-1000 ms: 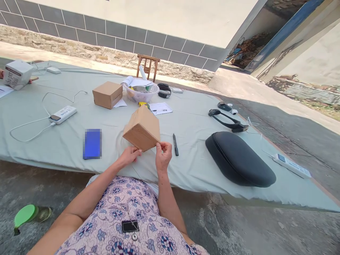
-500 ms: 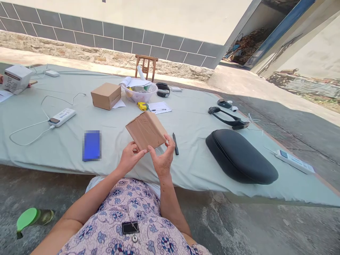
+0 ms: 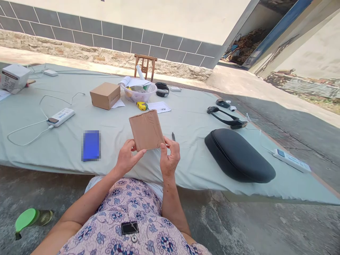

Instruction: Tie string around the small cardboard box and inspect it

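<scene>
Both of my hands hold a small brown cardboard box [image 3: 147, 130] above the near side of the table, one broad face turned towards me. My left hand [image 3: 129, 156] grips its lower left corner, with the thumb along the bottom edge. At the lower right corner, my right hand [image 3: 170, 156] has its thumb on the near face and its fingers behind. A black pen [image 3: 173, 136] lies just beyond the right hand, partly hidden by it. Left of my hands, a blue, pixelated rectangle [image 3: 91, 146] covers something on the cloth.
On the table's pale cloth [image 3: 111, 124] stand another cardboard box [image 3: 105, 95], a plastic basket [image 3: 140, 94], a yellow tape measure [image 3: 141, 106] and a white power strip [image 3: 61, 117]. A black case [image 3: 239, 156] and headset [image 3: 228, 118] lie right. Far left, a person's fingers touch a white box [image 3: 15, 78].
The held cardboard box has turned so its broad face sits more upright and square to me. My right hand has shifted slightly right, now covering part of the pen.
</scene>
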The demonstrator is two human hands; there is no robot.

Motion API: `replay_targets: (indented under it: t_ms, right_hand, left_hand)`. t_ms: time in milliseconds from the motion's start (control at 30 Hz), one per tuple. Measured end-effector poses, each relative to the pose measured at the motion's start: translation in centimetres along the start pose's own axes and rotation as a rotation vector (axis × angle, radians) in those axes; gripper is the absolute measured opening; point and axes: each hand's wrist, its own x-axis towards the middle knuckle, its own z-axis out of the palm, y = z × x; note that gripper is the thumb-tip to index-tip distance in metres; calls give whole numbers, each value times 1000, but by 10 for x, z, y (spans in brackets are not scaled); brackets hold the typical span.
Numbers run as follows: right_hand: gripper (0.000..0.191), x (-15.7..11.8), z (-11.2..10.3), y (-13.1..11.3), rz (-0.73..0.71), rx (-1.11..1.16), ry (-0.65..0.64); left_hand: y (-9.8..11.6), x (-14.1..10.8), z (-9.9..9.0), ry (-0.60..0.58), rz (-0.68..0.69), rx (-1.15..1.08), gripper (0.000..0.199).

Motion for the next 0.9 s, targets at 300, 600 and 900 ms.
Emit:
replay_targets:
  t_ms: [300, 600, 900]
  right_hand:
    - [26, -7, -1, -11, 98, 180, 68]
    - [30, -6, 7, -8, 116, 220, -3]
    - [38, -9, 23, 7, 203, 182, -35]
  left_hand:
    - [4, -3, -8, 244, 103, 31, 38]
    - [-2, 4, -17, 220, 266, 203, 49]
    - [-19, 8, -7, 178, 221, 150, 58]
